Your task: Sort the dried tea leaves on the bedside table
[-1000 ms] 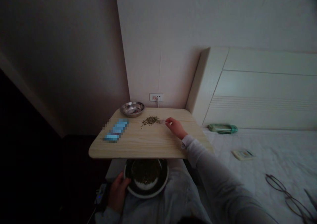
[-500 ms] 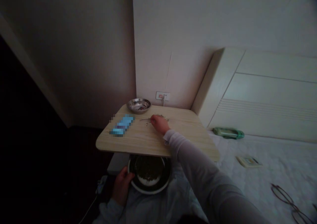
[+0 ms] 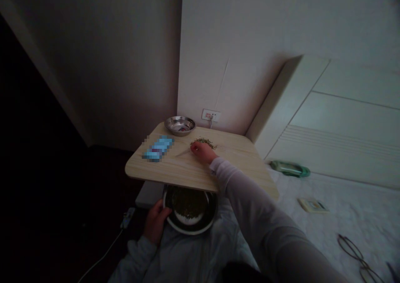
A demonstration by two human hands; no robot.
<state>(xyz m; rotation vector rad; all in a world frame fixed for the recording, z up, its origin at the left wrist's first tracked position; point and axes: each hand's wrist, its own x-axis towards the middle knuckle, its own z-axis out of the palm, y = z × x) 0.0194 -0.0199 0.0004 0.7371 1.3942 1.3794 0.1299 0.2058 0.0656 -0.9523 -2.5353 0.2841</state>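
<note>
My left hand [image 3: 155, 222] holds the left rim of a metal bowl [image 3: 194, 231] on my lap, thumb over the edge. Dark greenish-brown small bits [image 3: 189, 204] cover much of the bowl's inside, and its far side is hidden beneath the tabletop. Over the wooden table [image 3: 175, 172], my right hand [image 3: 203, 152] has its fingers curled together; what they pinch, if anything, is too small to make out. Just beyond those fingers lies a scattered pile of small greenish-brown bits [image 3: 206, 141], partly covered by the hand.
A shallow steel bowl [image 3: 180, 126] stands at the table's back left, near a blurred-out blue phone-like object [image 3: 158, 149]. A wall socket [image 3: 211, 115] holds a plug. On the bed at right lie a green bottle [image 3: 290, 169], a small flat box [image 3: 313, 205] and eyeglasses [image 3: 353, 247].
The view has shifted a little. My right hand has drawn slightly nearer and leftward over the table, showing more of the pile. My left hand keeps its hold on the bowl.
</note>
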